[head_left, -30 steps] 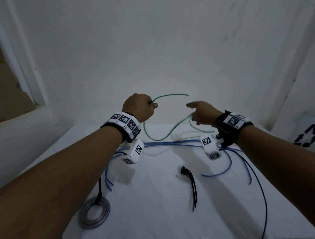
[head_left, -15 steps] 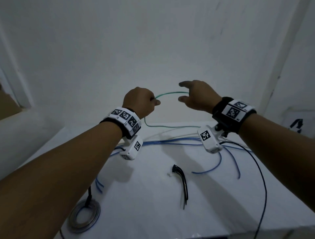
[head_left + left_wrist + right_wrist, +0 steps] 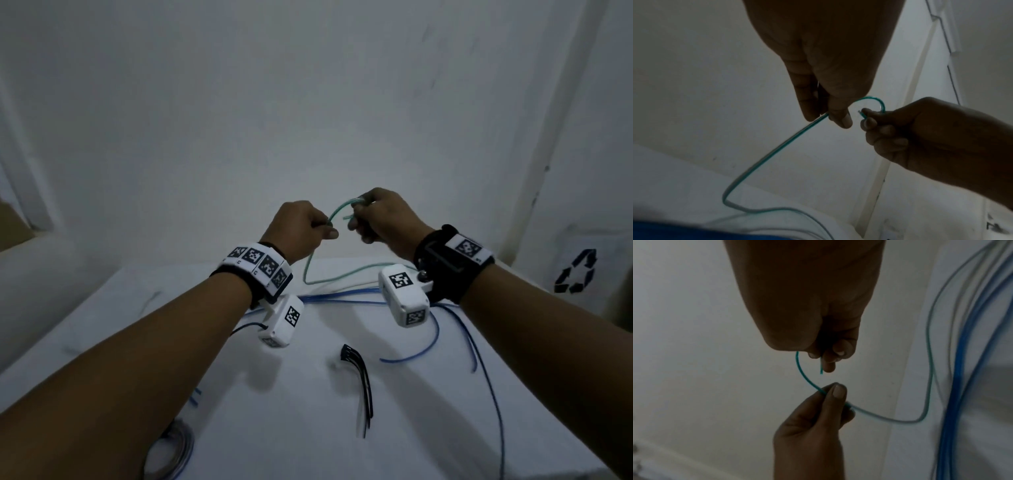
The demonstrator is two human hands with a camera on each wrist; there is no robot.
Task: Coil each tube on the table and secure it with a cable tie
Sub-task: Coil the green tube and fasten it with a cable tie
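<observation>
A thin green tube (image 3: 310,265) is held up above the far side of the white table (image 3: 445,428). My left hand (image 3: 301,229) pinches it between thumb and forefinger, and my right hand (image 3: 380,216) grips its free end. Between the two hands the green tube (image 3: 875,101) bends into one small loop, its cut tip sticking out by my right fingers. From my left hand (image 3: 826,402) the green tube (image 3: 900,420) drops to the table. Several blue tubes (image 3: 346,301) lie spread across the table. A bundle of black cable ties (image 3: 363,380) lies in the middle.
A coiled, tied tube (image 3: 174,452) sits at the table's near left edge. A thin dark cable (image 3: 493,394) trails down the right side. A white wall stands close behind the table. A recycling symbol (image 3: 577,270) shows at the right.
My right hand has closed on the green tube's end and moved in toward my left hand, bending the tube into a small loop. The view has tilted slightly.
</observation>
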